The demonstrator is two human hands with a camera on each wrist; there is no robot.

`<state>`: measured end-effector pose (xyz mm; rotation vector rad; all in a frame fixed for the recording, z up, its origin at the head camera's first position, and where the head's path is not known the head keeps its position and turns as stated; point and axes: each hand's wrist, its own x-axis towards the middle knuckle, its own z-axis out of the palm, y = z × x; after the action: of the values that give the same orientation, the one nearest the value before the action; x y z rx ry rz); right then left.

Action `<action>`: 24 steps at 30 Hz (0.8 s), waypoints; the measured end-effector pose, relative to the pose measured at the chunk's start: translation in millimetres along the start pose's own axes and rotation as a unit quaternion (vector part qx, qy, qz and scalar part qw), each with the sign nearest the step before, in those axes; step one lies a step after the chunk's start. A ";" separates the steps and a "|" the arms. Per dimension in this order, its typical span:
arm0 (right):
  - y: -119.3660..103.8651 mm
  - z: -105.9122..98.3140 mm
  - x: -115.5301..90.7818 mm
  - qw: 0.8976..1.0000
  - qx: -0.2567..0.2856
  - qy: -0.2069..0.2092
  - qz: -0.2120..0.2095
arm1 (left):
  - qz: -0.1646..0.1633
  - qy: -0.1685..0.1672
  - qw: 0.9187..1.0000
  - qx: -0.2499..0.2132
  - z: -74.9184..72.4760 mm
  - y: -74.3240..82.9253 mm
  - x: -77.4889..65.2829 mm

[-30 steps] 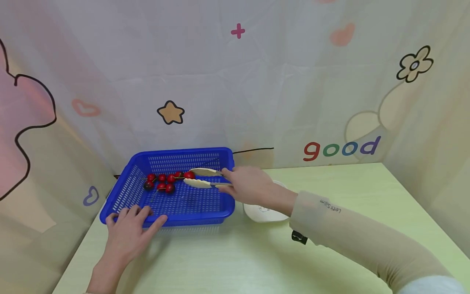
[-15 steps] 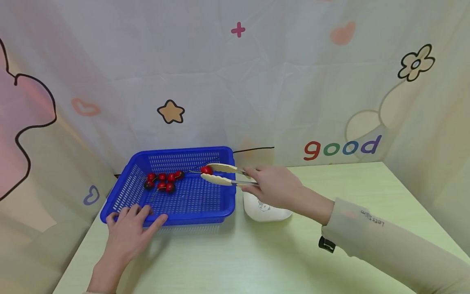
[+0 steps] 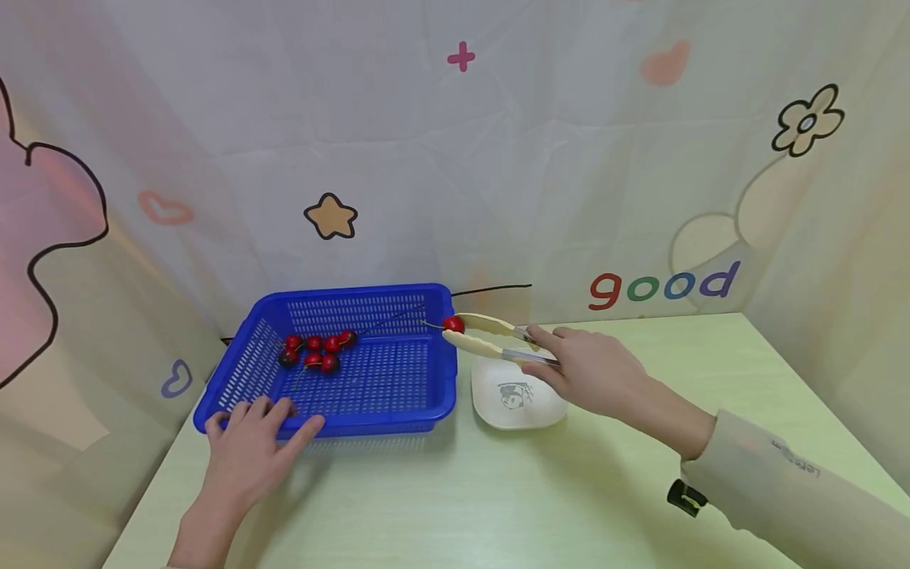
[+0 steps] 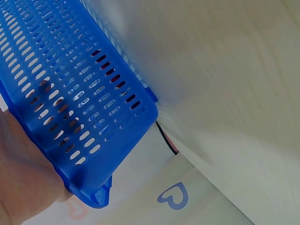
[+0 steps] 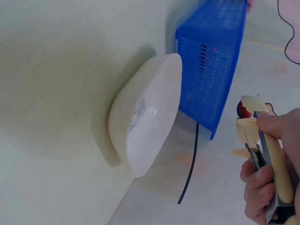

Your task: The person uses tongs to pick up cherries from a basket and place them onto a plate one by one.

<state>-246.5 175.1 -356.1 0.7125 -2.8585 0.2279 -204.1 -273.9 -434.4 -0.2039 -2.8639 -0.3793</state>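
Surface (image 3: 455, 506): pale green, smooth and matt; it carries the basket and the plate.
Left hand (image 3: 245, 450): nearest the viewer, fingers spread and nearly straight, lying over the near rim of the basket at its left corner; it pinches nothing.
Right sleeve (image 3: 796, 490): beige, thin knit fabric with small dark lettering near the cuff, too small to read; a small black clip hangs under it.
Right hand (image 3: 593, 371): fingers and thumb curled round the handle end of the tongs, pressing the two arms together.
Plate (image 3: 522, 411): white, glossy, round-cornered and shallow, with a small dark printed figure in its middle; it sits just beside the right wall of the basket.
Basket (image 3: 370, 419): bright blue plastic, rectangular, its walls and floor pierced with rows of slots.
Tongs (image 3: 490, 336): cream scalloped tips on grey metal arms, tips closed on the held cherry.
Held cherry (image 3: 453, 324): red, round and shiny, with a thin stem, clamped between the tong tips above the right rim of the basket, left of the plate.
Loose cherries (image 3: 316, 352): a small red and dark cluster on the basket floor, toward its far left.
Backdrop (image 3: 455, 158): creased light cloth printed with a star, hearts, a flower and the word "good" in coloured letters.
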 end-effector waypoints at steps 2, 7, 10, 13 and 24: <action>4.0 2.2 -5.7 1.000 -0.001 0.002 0.001 | -0.001 -0.001 1.000 0.000 -0.1 -0.3 -0.1; 11.5 7.4 -18.0 1.000 -0.001 0.013 0.001 | -0.001 0.000 1.000 -0.001 0.2 -0.5 -0.3; 16.9 10.6 -25.4 1.000 0.003 0.017 0.009 | 0.001 0.003 1.000 -0.002 0.8 -0.4 -0.4; 23.7 15.2 -32.6 1.000 0.003 0.015 0.019 | 0.004 0.006 1.000 -0.002 1.4 -0.4 -0.4; 40.0 35.8 -41.3 0.999 -0.022 -0.032 0.025 | 0.002 0.005 1.000 -0.002 2.1 -1.5 -0.5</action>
<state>-234.9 221.6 -403.9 0.6525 -2.9339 0.1524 -204.3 -274.8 -436.8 -0.2079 -2.8533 -0.3837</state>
